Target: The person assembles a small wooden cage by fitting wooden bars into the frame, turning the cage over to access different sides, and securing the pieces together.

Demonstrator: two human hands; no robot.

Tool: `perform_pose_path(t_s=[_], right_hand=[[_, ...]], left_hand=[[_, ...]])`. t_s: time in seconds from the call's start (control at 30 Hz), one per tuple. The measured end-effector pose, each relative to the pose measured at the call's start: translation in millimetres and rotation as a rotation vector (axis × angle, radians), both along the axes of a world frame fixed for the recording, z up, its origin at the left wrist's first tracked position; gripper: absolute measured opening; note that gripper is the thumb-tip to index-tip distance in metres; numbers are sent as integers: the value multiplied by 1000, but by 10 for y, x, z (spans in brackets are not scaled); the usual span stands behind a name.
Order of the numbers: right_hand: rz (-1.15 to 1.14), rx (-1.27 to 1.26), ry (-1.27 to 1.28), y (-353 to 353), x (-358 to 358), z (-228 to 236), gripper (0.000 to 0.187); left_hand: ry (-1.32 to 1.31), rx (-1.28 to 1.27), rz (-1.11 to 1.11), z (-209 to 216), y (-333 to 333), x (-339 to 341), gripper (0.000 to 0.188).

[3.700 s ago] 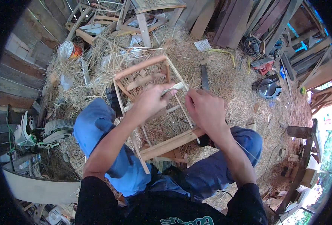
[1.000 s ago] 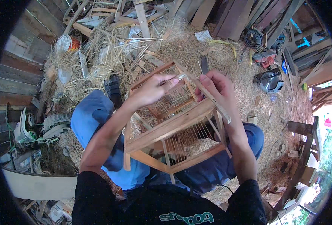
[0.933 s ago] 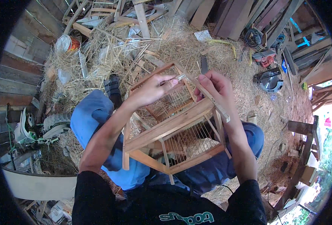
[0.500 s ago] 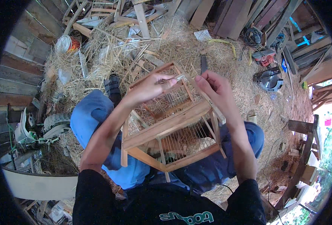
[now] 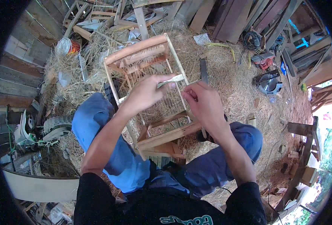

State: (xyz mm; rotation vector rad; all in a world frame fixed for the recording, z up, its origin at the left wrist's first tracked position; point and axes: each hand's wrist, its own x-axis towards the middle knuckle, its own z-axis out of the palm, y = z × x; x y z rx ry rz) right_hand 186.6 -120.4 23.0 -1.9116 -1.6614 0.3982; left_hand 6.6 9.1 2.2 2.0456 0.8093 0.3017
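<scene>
A wooden cage-like frame [image 5: 169, 134] with thin rods strung across it is tilted between my knees. My left hand [image 5: 146, 93] reaches over its middle, thumb and fingers closed on a pale wooden slat [image 5: 176, 78]. The slat's end lies against the frame's right post. Another pale end shows at the left post, but my hand hides whether it is the same piece. My right hand [image 5: 205, 103] is beside the right post, with fingers curled and pressed together. What it pinches, if anything, is too small to make out.
Straw covers the ground. A dark flat blade-like tool [image 5: 203, 71] lies beyond my right hand. A circular saw [image 5: 269, 83] sits at the right, below a coiled dark cable [image 5: 252, 39]. A bucket [image 5: 66, 46] stands far left, and planks [image 5: 233, 18] lean at the back.
The frame has tipped, its rounded top rail now standing up at the far side. My left hand has turned over the slat. My right hand has moved nearer and slightly left.
</scene>
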Motion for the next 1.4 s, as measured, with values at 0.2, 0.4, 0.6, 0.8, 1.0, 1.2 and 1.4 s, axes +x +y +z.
perform_pose_path(t_s=[0.2, 0.4, 0.6, 0.8, 1.0, 1.2, 1.4], right_hand=[[-16, 52, -62, 53, -68, 76, 10], [0, 4, -155, 65, -64, 67, 11], [23, -47, -153, 55, -33, 82, 9], [19, -50, -159, 44, -44, 38, 8], [-7, -15, -169, 18, -28, 20, 8], [60, -35, -229, 7, 5, 4, 10], [76, -40, -265, -13, -18, -51, 11]], left_hand=[[-70, 41, 41, -147, 16, -2, 41], [-105, -119, -25, -268, 3, 12, 41], [-110, -187, -54, -273, 12, -2, 42], [-106, -163, -78, -280, 22, 6, 43], [-91, -200, -84, -316, 25, 30, 43], [-75, -150, -26, -379, -109, 37, 41], [37, -23, 29, -246, -235, 50, 31]])
